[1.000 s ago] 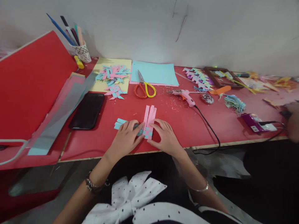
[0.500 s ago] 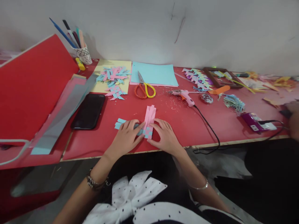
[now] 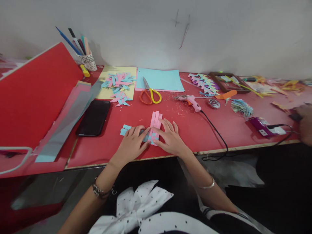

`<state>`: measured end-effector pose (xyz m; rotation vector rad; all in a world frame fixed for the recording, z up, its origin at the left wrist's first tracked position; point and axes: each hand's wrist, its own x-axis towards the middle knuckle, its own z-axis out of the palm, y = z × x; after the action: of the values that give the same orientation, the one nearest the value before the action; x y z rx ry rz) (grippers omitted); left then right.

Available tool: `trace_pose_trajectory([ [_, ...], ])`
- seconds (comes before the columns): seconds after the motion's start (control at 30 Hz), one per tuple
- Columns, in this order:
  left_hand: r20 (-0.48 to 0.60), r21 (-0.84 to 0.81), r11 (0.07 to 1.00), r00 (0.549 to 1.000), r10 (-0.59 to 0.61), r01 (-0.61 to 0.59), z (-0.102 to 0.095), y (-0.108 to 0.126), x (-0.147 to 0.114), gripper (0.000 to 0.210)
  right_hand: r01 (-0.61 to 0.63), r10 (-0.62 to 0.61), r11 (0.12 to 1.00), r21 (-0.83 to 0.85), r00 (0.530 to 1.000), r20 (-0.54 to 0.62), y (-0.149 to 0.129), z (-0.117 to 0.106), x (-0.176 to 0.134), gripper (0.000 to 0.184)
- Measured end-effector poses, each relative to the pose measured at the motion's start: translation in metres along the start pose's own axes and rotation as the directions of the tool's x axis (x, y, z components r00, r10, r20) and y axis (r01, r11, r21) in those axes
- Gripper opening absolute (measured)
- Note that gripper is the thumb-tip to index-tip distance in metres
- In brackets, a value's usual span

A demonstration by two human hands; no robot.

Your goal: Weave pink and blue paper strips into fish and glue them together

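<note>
Pink paper strips stand away from me and cross light blue paper strips, forming a small checkered weave near the table's front edge. My left hand lies over the blue strips, its thumb and index finger closed on the left side of the weave and covering part of it. From the right, my right hand grips the weave with its thumb low and index finger across the pink strips; its other fingers are raised and spread.
Behind the weave lie scissors, with a pink glue gun and its cord to the right. A phone and grey-blue paper strips are on the left. Paper pieces lie farther back. Another person's hand shows at right.
My right hand has shifted left over the weave, its index finger now across the pink strips and its other fingers lifted. My left hand stays in place. The view tilts slightly.
</note>
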<state>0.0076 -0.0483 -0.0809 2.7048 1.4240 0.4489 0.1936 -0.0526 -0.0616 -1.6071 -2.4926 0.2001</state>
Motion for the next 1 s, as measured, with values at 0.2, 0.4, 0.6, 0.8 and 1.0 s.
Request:
trace_pose_trajectory([
  [0.2,-0.009,-0.001,1.000,1.000,0.006,-0.006,-0.001,0.000,0.000,0.042,0.015,-0.013,0.998,-0.057,0.999,0.047,0.009,0.002,0.013,0.051],
  [0.4,-0.003,0.002,1.000,1.000,0.008,-0.008,-0.001,0.000,0.000,0.042,-0.001,0.008,0.994,-0.108,0.997,0.071,0.023,0.001,0.032,0.052],
  [0.6,-0.023,0.016,1.000,1.000,0.008,-0.008,-0.004,0.002,0.001,0.041,-0.040,0.052,0.994,-0.100,0.992,0.118,0.031,-0.002,0.049,0.053],
  [0.8,-0.051,0.070,0.995,0.995,0.080,-0.076,-0.014,0.015,-0.006,0.036,-0.053,0.068,0.992,-0.116,0.990,0.123,0.033,-0.001,0.052,0.053],
  [1.0,0.074,0.070,0.986,0.986,0.148,-0.153,-0.007,0.024,-0.019,0.045,-0.068,0.084,0.990,-0.125,0.988,0.131,0.031,-0.001,0.051,0.054],
])
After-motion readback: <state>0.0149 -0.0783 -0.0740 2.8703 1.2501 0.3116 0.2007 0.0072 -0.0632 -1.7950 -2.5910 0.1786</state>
